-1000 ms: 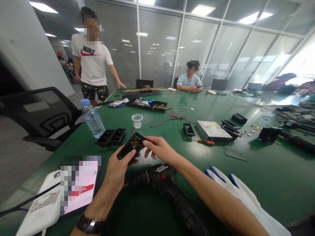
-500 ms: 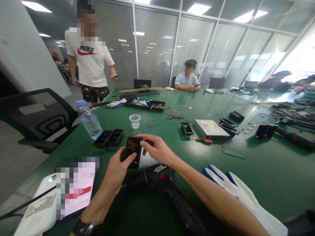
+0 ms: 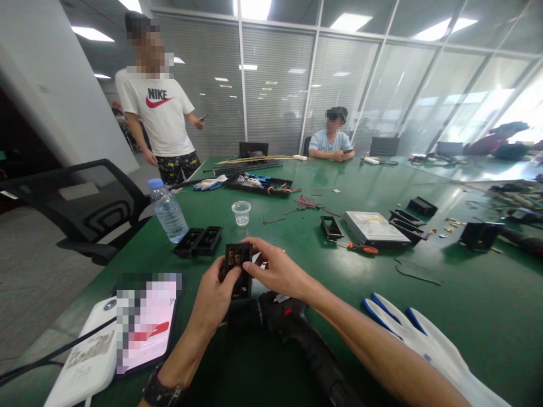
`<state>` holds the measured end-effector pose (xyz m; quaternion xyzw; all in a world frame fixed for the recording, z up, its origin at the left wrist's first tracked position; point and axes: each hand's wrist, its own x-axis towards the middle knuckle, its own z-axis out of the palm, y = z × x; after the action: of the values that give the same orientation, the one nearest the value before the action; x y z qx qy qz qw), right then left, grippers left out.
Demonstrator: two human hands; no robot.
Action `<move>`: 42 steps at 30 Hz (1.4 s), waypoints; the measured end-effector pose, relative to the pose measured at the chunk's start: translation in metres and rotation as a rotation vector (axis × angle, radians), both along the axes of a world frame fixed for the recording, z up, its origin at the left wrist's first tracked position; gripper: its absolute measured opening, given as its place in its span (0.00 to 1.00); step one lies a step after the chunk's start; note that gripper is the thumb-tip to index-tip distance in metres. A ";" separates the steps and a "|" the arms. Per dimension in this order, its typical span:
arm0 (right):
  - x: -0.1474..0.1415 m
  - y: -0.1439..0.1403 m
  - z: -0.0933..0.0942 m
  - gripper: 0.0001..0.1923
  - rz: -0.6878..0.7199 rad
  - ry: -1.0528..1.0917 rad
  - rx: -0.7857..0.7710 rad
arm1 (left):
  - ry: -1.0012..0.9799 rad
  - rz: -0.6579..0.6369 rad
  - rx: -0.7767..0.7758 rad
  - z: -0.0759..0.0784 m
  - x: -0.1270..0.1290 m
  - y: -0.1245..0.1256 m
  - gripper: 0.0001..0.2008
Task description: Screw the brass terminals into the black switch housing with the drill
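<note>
- Our left hand [image 3: 216, 294] clasps the black switch module [image 3: 237, 265] from its left side, thumb over the front edge, fingers wrapped behind; it is lifted just above the green table [image 3: 466, 294], its open back with brass contacts facing us.
- Our right hand [image 3: 278, 271] pinches the module's right upper edge, fingertips [image 3: 250, 270] pressed against the frame.
- Just below the module, touching the table, lies a black power drill [image 3: 292, 333], untouched by either hand.
- Just beyond the module, to its left, sit two more black modules [image 3: 199, 240] side by side; we judge these as handled or waiting, and cannot tell which.
- Further left of the module stands a water bottle [image 3: 168, 212]; behind it, a clear plastic cup [image 3: 241, 213].
- Right of the module lie a black frame [image 3: 331, 227], an orange-handled screwdriver [image 3: 360, 247] and a flat metal drive [image 3: 373, 226].
- Near right of the module, a white work glove [image 3: 424, 339] lies unworn.
- Left of the module rests a phone [image 3: 146, 322] on a white pack [image 3: 85, 362].
- We judge the work partway: the module is still whole in our hands, with loose parts strewn farther off.
</note>
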<state>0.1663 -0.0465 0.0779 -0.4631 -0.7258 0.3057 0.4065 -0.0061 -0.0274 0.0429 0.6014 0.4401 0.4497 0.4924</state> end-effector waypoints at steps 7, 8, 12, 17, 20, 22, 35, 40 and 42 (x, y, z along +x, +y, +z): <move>-0.002 -0.002 0.001 0.21 0.004 -0.081 0.089 | 0.219 0.046 0.127 0.001 -0.004 0.000 0.17; -0.004 -0.003 0.001 0.22 0.004 -0.091 0.104 | 0.238 0.054 0.135 0.002 -0.005 -0.001 0.17; -0.007 -0.005 0.001 0.24 -0.013 -0.136 0.153 | 0.289 0.090 0.144 0.006 -0.004 -0.004 0.14; -0.006 -0.005 0.002 0.25 -0.029 -0.177 0.188 | 0.294 0.099 0.138 0.009 -0.002 -0.007 0.14; -0.005 -0.005 0.003 0.24 -0.030 -0.191 0.197 | 0.298 0.111 0.152 0.009 -0.001 -0.008 0.14; -0.005 -0.005 0.003 0.24 -0.031 -0.198 0.197 | 0.306 0.121 0.157 0.008 -0.001 -0.008 0.14; -0.006 -0.006 0.002 0.25 -0.020 -0.231 0.212 | 0.256 0.165 0.144 -0.004 -0.005 -0.002 0.17; -0.009 -0.008 0.001 0.25 -0.026 -0.245 0.214 | 0.209 0.149 0.123 -0.006 -0.007 -0.001 0.18; -0.010 -0.008 0.001 0.25 -0.032 -0.253 0.218 | 0.189 0.142 0.118 -0.006 -0.007 -0.002 0.18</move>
<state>0.1564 -0.0543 0.0787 -0.4623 -0.7927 0.1580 0.3646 -0.0126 -0.0290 0.0373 0.6364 0.4985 0.4501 0.3794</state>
